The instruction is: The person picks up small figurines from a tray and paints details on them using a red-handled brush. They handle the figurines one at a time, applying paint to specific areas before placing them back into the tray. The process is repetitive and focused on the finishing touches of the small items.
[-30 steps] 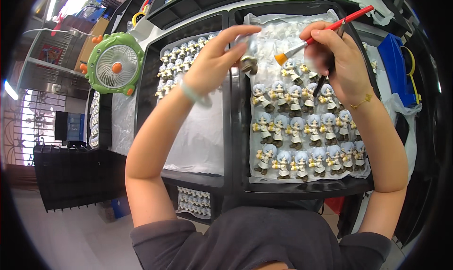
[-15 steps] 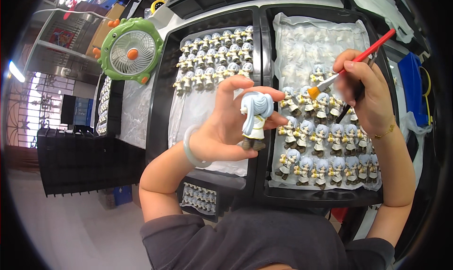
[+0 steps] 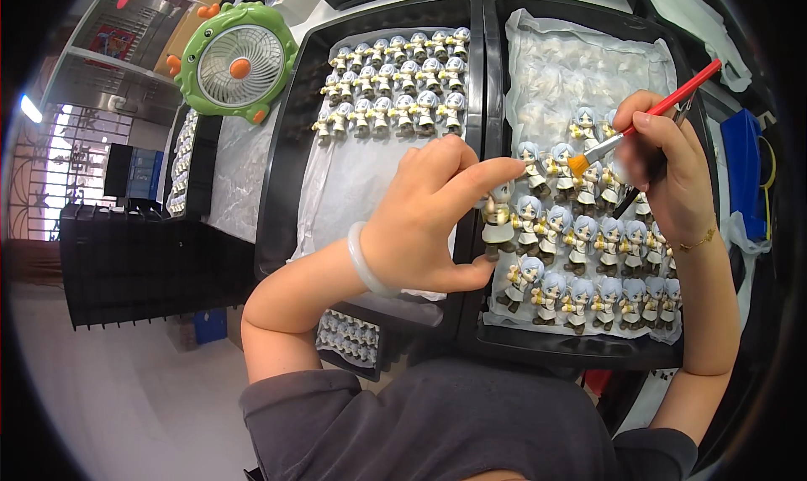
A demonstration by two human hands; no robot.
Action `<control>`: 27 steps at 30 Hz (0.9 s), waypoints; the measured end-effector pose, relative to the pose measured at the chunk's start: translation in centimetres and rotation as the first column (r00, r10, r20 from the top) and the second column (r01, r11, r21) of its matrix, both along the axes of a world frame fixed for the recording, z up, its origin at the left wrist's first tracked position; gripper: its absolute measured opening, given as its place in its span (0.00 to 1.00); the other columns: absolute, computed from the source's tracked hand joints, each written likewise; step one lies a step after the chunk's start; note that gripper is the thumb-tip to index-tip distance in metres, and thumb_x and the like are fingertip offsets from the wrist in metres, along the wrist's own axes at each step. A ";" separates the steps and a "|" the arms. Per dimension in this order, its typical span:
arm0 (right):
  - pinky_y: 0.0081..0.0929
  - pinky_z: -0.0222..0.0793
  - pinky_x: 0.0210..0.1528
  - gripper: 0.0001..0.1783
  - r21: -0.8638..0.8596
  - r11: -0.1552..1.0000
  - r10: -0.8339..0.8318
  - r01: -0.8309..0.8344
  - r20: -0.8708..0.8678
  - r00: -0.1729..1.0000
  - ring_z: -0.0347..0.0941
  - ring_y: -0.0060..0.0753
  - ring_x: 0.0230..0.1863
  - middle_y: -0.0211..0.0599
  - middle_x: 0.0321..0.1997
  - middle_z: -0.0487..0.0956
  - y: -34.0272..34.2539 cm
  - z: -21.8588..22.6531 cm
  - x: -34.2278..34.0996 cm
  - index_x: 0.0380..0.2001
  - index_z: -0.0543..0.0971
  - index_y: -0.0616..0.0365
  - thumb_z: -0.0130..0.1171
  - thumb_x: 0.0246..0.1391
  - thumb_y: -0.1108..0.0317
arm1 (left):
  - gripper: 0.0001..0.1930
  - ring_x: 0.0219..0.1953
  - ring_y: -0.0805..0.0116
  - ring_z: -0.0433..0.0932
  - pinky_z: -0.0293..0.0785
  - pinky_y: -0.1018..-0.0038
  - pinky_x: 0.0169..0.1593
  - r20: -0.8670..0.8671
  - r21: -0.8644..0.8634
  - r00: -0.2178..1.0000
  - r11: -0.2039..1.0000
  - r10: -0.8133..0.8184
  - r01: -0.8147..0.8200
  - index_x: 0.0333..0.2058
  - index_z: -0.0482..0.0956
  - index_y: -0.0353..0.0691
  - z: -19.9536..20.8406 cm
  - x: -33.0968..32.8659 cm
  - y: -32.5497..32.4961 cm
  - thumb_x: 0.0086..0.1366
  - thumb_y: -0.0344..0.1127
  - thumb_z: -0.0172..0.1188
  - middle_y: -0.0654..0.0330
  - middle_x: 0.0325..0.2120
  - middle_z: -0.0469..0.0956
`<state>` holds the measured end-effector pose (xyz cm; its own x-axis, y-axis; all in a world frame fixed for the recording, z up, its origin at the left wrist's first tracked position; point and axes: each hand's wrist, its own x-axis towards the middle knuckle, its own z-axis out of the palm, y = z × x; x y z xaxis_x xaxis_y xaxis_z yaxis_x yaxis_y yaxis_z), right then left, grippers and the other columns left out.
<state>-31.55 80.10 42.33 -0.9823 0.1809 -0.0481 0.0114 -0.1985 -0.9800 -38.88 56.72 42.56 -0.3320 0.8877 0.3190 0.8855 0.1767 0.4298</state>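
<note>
My left hand point(image 3: 429, 212), a pale bangle on its wrist, grips a small figurine point(image 3: 498, 222) between thumb and fingers at the left edge of the right tray. The figurine has a white outfit and dark boots; fingers hide part of its head. My right hand point(image 3: 672, 166) is closed around a flat brush point(image 3: 685, 88) with a red handle and orange bristles. A slim dark tool point(image 3: 625, 202) also pokes out below that hand. The bristles are over the rows of blue-haired figurines point(image 3: 580, 244) lying on white sheeting in the right black tray point(image 3: 555, 353).
A left black tray point(image 3: 277, 220) holds rows of similar figurines point(image 3: 382, 78) on white paper. A green fan point(image 3: 239, 68) stands at the far left. To the right is a blue bin point(image 3: 740, 162). Another small tray of figurines point(image 3: 349, 340) sits low, below my left arm.
My left hand has turned and moved right with the figurine, from above the trays' dividing edges to the right tray's row. My right hand still holds the brush, shifted slightly right in view.
</note>
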 end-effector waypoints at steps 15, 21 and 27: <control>0.08 0.49 0.15 0.11 0.052 0.997 0.049 -0.050 0.020 0.999 0.57 0.09 0.15 0.25 0.15 0.70 -0.2 -0.3 -0.1 0.25 0.73 0.57 0.45 0.47 0.63 | 0.30 0.26 0.67 0.63 0.58 0.75 0.31 -0.023 0.001 1.000 1.000 0.016 -0.016 0.38 0.68 0.38 -0.3 -0.5 -0.2 0.30 0.43 0.62 0.61 0.23 0.63; 0.08 0.47 0.15 0.11 0.065 0.998 0.013 -0.014 0.007 1.000 0.56 0.08 0.14 0.25 0.15 0.70 0.2 -0.5 0.0 0.26 0.73 0.58 0.45 0.48 0.63 | 0.30 0.33 0.72 0.66 0.60 0.76 0.38 0.382 0.284 0.914 0.924 0.138 -0.258 0.41 0.57 0.42 1.6 -5.9 -3.7 0.37 0.33 0.59 0.61 0.30 0.68; 0.09 0.47 0.15 0.12 0.100 0.994 -0.023 0.030 -0.067 0.997 0.55 0.09 0.14 0.24 0.14 0.67 0.3 0.4 0.1 0.26 0.72 0.59 0.44 0.49 0.62 | 0.28 0.40 0.61 0.70 0.61 0.66 0.45 -0.177 -0.490 0.775 0.629 0.606 -0.604 0.38 0.65 0.43 -0.8 -11.2 -12.5 0.33 0.39 0.61 0.56 0.32 0.71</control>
<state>-31.47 80.43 42.71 -0.9775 0.2076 0.0361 -0.0574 -0.0975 -0.9936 -50.12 44.27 41.77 -0.8525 0.5124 -0.1040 0.5001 0.8571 0.1235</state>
